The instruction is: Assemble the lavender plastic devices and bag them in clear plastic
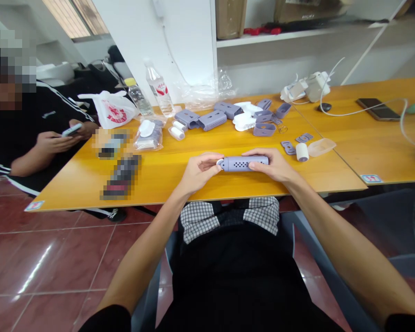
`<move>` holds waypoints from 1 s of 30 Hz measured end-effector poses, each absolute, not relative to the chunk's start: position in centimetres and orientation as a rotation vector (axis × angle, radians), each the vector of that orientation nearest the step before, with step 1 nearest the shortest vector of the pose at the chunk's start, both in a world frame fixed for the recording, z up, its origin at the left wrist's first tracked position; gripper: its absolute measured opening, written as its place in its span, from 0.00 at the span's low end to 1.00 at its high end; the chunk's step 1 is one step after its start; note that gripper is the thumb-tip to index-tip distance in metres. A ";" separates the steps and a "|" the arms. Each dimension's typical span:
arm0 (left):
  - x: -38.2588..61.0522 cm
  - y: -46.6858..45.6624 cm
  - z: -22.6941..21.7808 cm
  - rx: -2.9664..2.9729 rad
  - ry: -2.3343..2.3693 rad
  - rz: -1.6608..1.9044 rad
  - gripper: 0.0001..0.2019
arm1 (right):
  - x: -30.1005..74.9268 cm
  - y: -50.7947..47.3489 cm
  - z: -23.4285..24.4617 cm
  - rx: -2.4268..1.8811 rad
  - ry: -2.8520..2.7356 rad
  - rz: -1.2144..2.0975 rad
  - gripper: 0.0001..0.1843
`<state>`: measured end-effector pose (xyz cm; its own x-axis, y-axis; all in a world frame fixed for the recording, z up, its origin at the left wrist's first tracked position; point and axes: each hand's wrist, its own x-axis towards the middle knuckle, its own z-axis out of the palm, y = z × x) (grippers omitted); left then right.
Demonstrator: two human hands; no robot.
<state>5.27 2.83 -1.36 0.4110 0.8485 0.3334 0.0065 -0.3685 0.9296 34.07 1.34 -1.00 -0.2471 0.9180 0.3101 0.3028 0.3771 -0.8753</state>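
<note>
Over the front of the desk, my right hand (275, 165) grips a long lavender plastic case (240, 163) with rows of small holes in its side. The case lies level, its thumb-side face toward me. At its left end, my left hand (199, 171) pinches a small white rounded piece (220, 163), which touches the case end. To the right of my right hand stands a white roller (301, 152) with a lavender end. Beside it are flat lavender plates (288, 147) and a translucent tray (321, 147).
Lavender housings (212, 120), white parts (245, 121) and small lavender boxes (264, 129) lie along the back. A bagged set (148, 134), bottles (160, 90) and a plastic bag (112, 109) are at left. A person (51, 138) holds a phone there. Another phone (378, 109) lies right.
</note>
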 end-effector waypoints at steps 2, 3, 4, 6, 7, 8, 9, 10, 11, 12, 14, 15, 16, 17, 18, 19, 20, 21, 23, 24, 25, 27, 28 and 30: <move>5.1 2.9 -1.4 1.724 0.739 1.094 0.19 | 34.0 1.3 -0.9 -1.077 -1.763 0.870 0.24; 5.1 2.9 -1.4 1.732 0.731 1.089 0.19 | 34.0 1.3 -0.9 -1.077 -1.767 0.866 0.24; 5.0 2.9 -1.3 1.735 0.725 1.080 0.19 | 34.0 1.3 -0.9 -1.075 -1.771 0.863 0.23; 4.8 2.8 -1.2 1.720 0.720 1.057 0.21 | 34.1 1.3 -0.9 -1.071 -1.782 0.859 0.23; 4.7 2.8 -1.2 1.707 0.719 1.044 0.21 | 34.1 1.3 -0.9 -1.068 -1.790 0.858 0.23; 4.7 2.8 -1.1 1.691 0.716 1.036 0.22 | 34.1 1.3 -0.9 -1.066 -1.797 0.856 0.22; 4.7 2.7 -1.1 1.677 0.711 1.034 0.22 | 34.2 1.4 -1.0 -1.061 -1.803 0.854 0.22; 4.6 2.7 -1.0 1.667 0.703 1.037 0.22 | 34.2 1.4 -1.0 -1.055 -1.807 0.852 0.23; 4.6 2.7 -1.0 1.664 0.693 1.044 0.22 | 34.2 1.4 -1.1 -1.049 -1.810 0.851 0.23; 4.6 2.7 -1.0 1.667 0.683 1.054 0.22 | 34.2 1.4 -1.2 -1.043 -1.812 0.849 0.24; 4.7 2.8 -1.0 1.679 0.672 1.070 0.21 | 34.2 1.5 -1.2 -1.040 -1.814 0.848 0.25; 4.7 2.8 -1.0 1.684 0.674 1.068 0.21 | 34.1 1.5 -1.3 -1.043 -1.816 0.846 0.26; 4.7 2.8 -1.0 1.684 0.679 1.063 0.21 | 34.1 1.5 -1.3 -1.047 -1.817 0.842 0.26; 4.7 2.7 -1.0 1.683 0.685 1.057 0.21 | 34.0 1.4 -1.2 -1.045 -1.816 0.836 0.26; 4.7 2.7 -1.0 1.680 0.688 1.048 0.22 | 33.9 1.4 -1.2 -1.035 -1.818 0.828 0.25; 4.7 2.7 -1.0 1.679 0.688 1.038 0.22 | 33.9 1.4 -1.2 -1.015 -1.825 0.814 0.25; 4.7 2.7 -1.1 1.681 0.682 1.025 0.23 | 33.8 1.4 -1.2 -0.989 -1.839 0.793 0.25; 4.8 2.8 -1.2 1.688 0.674 1.012 0.25 | 33.7 1.4 -1.2 -0.962 -1.856 0.768 0.25; 5.0 2.9 -1.5 1.723 0.675 0.990 0.28 | 33.7 1.4 -1.3 -0.924 -1.896 0.718 0.27; 5.0 2.9 -1.7 1.758 0.690 0.986 0.30 | 33.7 1.4 -1.4 -0.919 -1.911 0.696 0.28; 5.1 2.9 -1.9 1.804 0.717 0.985 0.30 | 33.7 1.4 -1.5 -0.920 -1.924 0.677 0.28; 5.1 2.9 -2.1 1.906 0.795 0.990 0.29 | 33.8 1.6 -1.7 -0.927 -1.942 0.646 0.29; 5.1 2.9 -2.1 1.964 0.847 0.986 0.28 | 33.8 1.7 -1.8 -0.930 -1.948 0.628 0.29; 5.0 2.6 -1.8 2.098 0.965 0.961 0.26 | 33.8 1.8 -1.9 -0.936 -1.957 0.586 0.29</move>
<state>5.02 2.65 -1.77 0.4662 0.8125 0.3500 0.3533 -0.5337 0.7684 33.85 1.80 -1.89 -0.3436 0.7933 0.5027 0.3863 0.6073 -0.6943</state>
